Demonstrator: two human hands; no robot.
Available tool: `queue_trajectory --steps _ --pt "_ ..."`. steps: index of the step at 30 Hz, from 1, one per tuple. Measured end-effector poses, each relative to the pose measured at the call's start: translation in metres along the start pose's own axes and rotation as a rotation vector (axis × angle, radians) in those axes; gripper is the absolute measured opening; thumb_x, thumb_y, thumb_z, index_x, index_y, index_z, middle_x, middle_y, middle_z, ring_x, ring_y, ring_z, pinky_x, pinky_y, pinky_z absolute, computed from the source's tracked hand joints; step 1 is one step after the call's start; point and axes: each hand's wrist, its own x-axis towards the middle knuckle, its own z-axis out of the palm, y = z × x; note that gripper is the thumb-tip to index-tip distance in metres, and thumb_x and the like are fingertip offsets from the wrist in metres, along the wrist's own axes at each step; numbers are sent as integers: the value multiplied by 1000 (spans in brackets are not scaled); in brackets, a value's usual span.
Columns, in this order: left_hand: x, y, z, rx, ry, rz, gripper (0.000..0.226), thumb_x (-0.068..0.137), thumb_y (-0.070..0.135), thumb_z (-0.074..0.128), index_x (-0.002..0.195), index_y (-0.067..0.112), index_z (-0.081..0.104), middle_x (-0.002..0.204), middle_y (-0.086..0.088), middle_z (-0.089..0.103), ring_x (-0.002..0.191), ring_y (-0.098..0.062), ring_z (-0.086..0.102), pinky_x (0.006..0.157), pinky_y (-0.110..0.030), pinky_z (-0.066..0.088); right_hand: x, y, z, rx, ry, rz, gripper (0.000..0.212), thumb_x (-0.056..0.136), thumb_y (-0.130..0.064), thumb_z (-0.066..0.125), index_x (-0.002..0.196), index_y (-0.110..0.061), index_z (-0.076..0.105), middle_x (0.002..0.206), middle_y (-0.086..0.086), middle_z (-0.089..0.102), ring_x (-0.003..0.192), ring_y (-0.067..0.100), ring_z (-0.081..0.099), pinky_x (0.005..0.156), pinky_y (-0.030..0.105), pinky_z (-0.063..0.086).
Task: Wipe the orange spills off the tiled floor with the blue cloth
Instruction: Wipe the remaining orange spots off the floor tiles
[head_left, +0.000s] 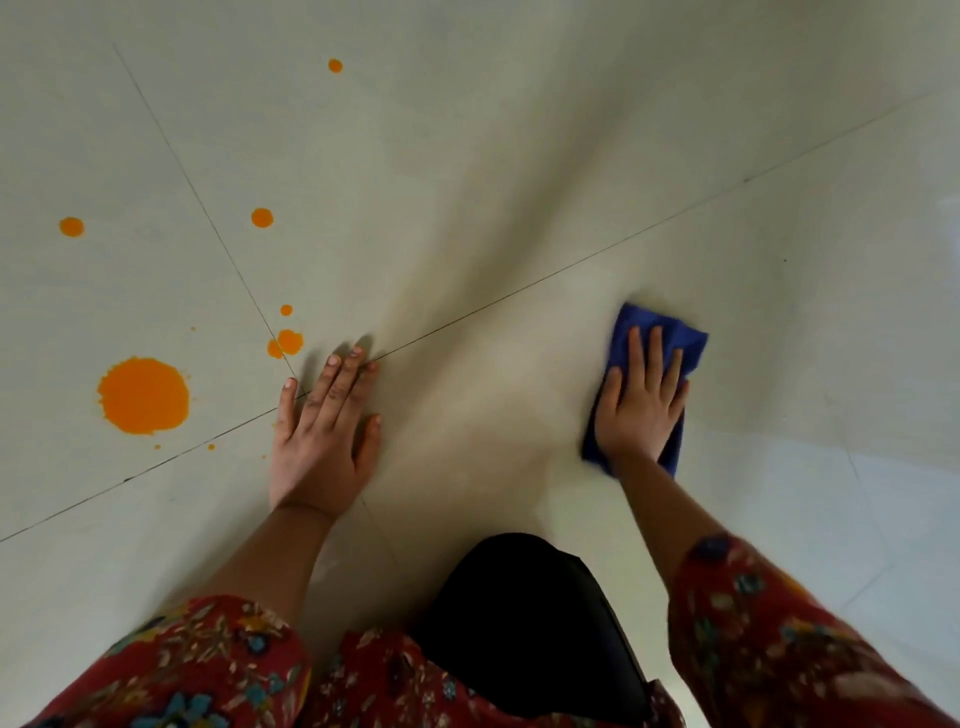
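Note:
A folded blue cloth (675, 332) lies on the pale tiled floor (493, 208) at the right, pressed flat under my right hand (641, 405). My left hand (324, 431) rests palm down on the floor, fingers spread, holding nothing. Left of it is a large round orange spill (144, 395). A pair of joined orange drops (285, 343) lies just beyond my left fingertips, with a small dot (286, 309) above them. Further orange drops sit at the far left (71, 226), at mid left (262, 217) and near the top (335, 65). The cloth is far right of all the spills.
Dark grout lines (519, 291) cross the floor diagonally and meet near my left hand. My red flowered sleeves (769, 623) and a black-clad knee (530, 613) fill the bottom of the view. A bright glare patch lies on the tiles at lower right.

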Motion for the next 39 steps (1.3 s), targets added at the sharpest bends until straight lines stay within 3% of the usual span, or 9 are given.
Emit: queue_trajectory --steps 5,9,12,16,20,24,27,33,39 --pt "1 0 0 0 -10 3 55 95 34 39 149 21 36 157 5 27 144 -12 26 120 -42 8 88 -97 -14 35 71 41 60 96 -48 17 154 -34 17 163 -7 12 150 28 9 118 50 12" --pt "2 0 -1 2 -14 4 54 95 35 37 148 20 38 157 5 28 144 -10 28 120 -44 11 63 -192 0 -4 81 -443 57 94 -44 28 151 -33 31 159 -6 26 147 31 21 117 52 18" --pt "2 -1 -2 -9 -12 2 55 94 35 38 147 20 39 157 5 27 144 -10 26 120 -44 12 1 -173 9 -7 -19 -753 54 98 -39 38 151 -33 29 161 -8 23 150 28 13 119 50 13" --pt "2 -2 0 1 -23 -3 56 93 35 38 148 22 37 158 7 26 144 -8 23 120 -43 9 4 -112 11 -7 58 -491 53 97 -39 37 149 -32 34 158 -6 29 148 26 21 118 50 18" --pt "2 -2 2 4 -1 9 55 93 35 39 147 21 40 157 7 28 144 -8 24 120 -44 10 84 -147 -3 57 73 -140 54 99 -43 26 152 -35 23 162 -8 18 150 27 11 118 53 13" --pt "3 -3 -1 -17 -3 14 55 93 35 41 146 21 40 156 6 30 144 -8 24 119 -45 13 44 -180 9 6 51 -456 55 98 -41 30 152 -33 26 161 -7 20 149 30 16 118 53 16" --pt "2 -2 -1 -32 -12 12 56 92 35 40 147 22 40 156 6 30 145 -7 22 120 -44 11 -33 -113 15 -58 -14 -740 53 100 -40 34 152 -32 28 161 -6 22 150 29 13 117 54 20" --pt "3 -4 1 -3 -17 58 55 93 34 40 147 20 40 158 5 28 146 -9 21 121 -45 6 0 -82 11 -68 43 -349 56 98 -44 25 153 -32 25 162 -6 19 150 27 13 119 52 13" --pt "4 -3 2 -15 -2 79 56 92 32 42 146 19 40 158 5 26 146 -9 19 119 -50 7 23 -152 15 -3 65 -330 59 96 -46 22 154 -33 20 162 -7 16 150 29 10 119 53 11"
